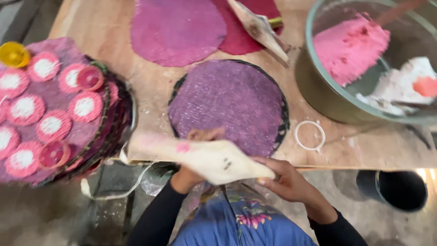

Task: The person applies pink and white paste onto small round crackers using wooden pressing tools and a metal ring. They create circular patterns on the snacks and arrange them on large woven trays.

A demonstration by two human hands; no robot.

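A cream cloth piping bag [200, 157], smeared pink, lies across both hands at the table's near edge. My right hand [284, 180] pinches its narrow end. My left hand [193, 171] is under the bag's wider part, fingers showing above it near the tray rim. Just beyond them a round dark tray carries a plain purple disc of dough [230, 105].
At left a stack of trays [68, 114] holds purple sheets dotted with pink-and-white circles, two red caps and a yellow cap [13, 53]. A metal bowl [318, 86] of pink and white paste stands at right. Magenta discs [177, 29], a second bag [261, 29], a white ring [309, 135], a dark bucket [393, 189].
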